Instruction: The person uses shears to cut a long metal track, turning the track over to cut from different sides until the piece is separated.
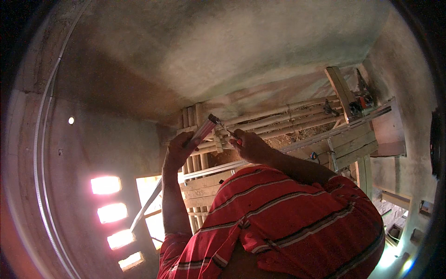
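Our left hand (180,148) grips the strip (204,131), our right hand (252,147) the tool (239,140) at its far end; seemingly we're cutting there, which next calls for steadiness.

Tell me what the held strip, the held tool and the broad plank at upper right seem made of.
Strip in the left hand: likely thin, smooth metal, by its sheen and crisp edges.
Tool in the right hand: probably metal, by its grey glint; red grip perhaps plastic.
Plank: apparently bare wood, by its flat, dull brown face.
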`<move>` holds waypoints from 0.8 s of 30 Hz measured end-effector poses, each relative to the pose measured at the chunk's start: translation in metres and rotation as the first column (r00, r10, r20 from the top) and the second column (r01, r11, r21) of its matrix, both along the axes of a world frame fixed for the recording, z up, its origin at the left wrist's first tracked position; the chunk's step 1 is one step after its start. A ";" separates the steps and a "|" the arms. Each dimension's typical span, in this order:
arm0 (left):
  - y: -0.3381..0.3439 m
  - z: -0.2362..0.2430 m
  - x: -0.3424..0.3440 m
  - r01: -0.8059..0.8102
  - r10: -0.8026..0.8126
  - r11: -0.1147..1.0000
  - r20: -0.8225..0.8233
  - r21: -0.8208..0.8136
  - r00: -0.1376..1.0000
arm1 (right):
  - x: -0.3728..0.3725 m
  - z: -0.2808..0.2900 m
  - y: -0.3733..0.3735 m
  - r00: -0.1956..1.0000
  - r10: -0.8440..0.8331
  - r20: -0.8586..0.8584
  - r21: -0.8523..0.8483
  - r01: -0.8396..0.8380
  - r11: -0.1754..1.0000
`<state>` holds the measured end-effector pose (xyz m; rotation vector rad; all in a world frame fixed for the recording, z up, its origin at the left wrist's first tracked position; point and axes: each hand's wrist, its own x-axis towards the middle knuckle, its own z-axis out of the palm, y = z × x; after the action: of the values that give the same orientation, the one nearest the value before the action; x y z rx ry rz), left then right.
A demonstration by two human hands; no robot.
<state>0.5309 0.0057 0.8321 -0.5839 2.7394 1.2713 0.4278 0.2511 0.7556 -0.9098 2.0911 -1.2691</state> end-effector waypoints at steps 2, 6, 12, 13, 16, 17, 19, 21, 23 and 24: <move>0.001 0.006 -0.002 0.025 -0.023 0.998 0.028 -0.057 0.999 | 0.000 0.000 -0.001 0.999 -0.009 -0.033 -0.010 0.009 1.000; 0.009 0.022 -0.007 0.001 0.012 0.994 0.122 -0.109 0.992 | 0.001 0.006 0.000 1.000 -0.017 0.014 -0.064 0.017 0.998; 0.006 0.009 0.000 -0.020 0.021 0.999 0.038 -0.036 0.999 | 0.005 0.000 -0.002 0.999 -0.021 0.038 -0.109 0.025 0.994; 0.007 0.008 0.000 -0.017 0.018 0.999 0.027 -0.037 0.999 | 0.005 -0.004 -0.003 0.999 -0.026 0.040 -0.120 0.030 0.992; 0.008 0.005 0.002 -0.009 0.009 1.000 -0.019 -0.020 1.000 | 0.009 -0.013 -0.006 0.997 -0.029 0.078 -0.169 0.042 0.985; 0.005 0.001 0.004 -0.008 0.008 1.000 -0.045 0.001 0.999 | 0.010 -0.014 -0.006 0.996 -0.030 0.081 -0.175 0.044 0.984; 0.008 0.001 0.006 -0.013 0.017 0.999 -0.067 0.052 0.998 | 0.012 -0.015 -0.007 0.996 -0.038 0.086 -0.187 0.054 0.981; 0.018 0.007 0.004 -0.029 0.036 0.993 -0.060 0.110 0.998 | 0.012 -0.020 -0.007 0.997 -0.071 0.002 -0.155 0.070 0.985; 0.019 0.009 0.005 -0.019 0.023 0.997 -0.045 0.075 0.999 | 0.012 -0.018 -0.008 0.996 -0.082 -0.035 -0.123 0.077 0.989; 0.018 0.010 0.005 -0.014 0.016 0.998 -0.037 0.057 0.999 | 0.012 -0.016 -0.007 0.996 -0.081 -0.029 -0.104 0.078 0.991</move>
<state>0.5360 0.0242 0.8420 -0.5824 2.7233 1.3718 0.4397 0.2441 0.7396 -0.9058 2.1231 -1.4237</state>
